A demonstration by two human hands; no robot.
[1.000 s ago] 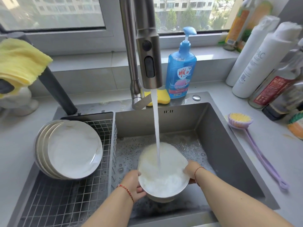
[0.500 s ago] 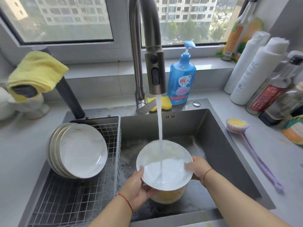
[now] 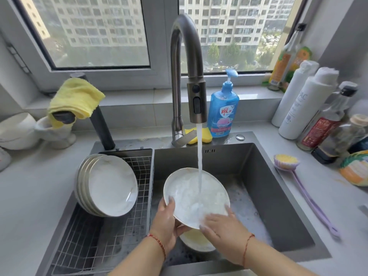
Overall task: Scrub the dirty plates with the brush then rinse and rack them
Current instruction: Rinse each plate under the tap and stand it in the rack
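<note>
Your left hand (image 3: 166,220) grips the rim of the plate (image 3: 191,196) under the running water over the sink (image 3: 258,166) while your right hand (image 3: 221,224) lies spread flat on its face; it looks wet, slippery and breakable, so hold the rim firmly.

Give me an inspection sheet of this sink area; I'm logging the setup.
Surface: grey counter, sink sudsy.
Job's things: plate under the faucet stream; washed plates on edge in rack; another dish below; brush on counter.
Clutter: soap bottle, sponge, yellow cloth, bottles.
Grips: left hand holds the plate's rim; right hand flat on it.
Cables: nothing seen.
Surroundings: window.
</note>
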